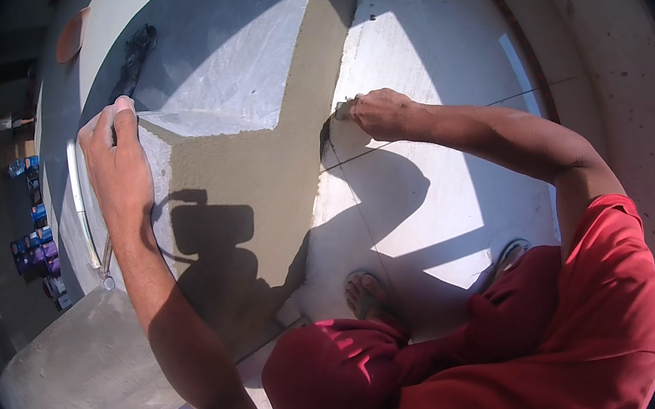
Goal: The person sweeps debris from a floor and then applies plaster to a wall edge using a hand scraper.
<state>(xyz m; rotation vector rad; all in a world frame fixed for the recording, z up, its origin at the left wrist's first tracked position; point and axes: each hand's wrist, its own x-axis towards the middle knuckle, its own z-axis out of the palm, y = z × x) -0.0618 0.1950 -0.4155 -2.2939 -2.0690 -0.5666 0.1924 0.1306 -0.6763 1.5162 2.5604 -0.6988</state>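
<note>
A plastered ledge [255, 160] with a damp grey-brown front face runs from the near left up to the far middle. At its left corner my left hand [118, 153] is closed over the upper edge, fingers bent and thumb on top. Lower down, where the plaster meets the pale tiled floor [417, 193], my right hand [382, 114] has its fingers wrapped round a small tool [342, 109]. Most of that tool is hidden by the fingers, so its kind does not show. A dark strip lies against the plaster's foot just beside it.
The smooth grey top [219, 70] carries a black strap-like object [134, 56]. A white rod [81, 204] stands left of my forearm. A curved grey slab [85, 377] fills the near left. My sandalled foot [365, 292] is close to the plaster's base.
</note>
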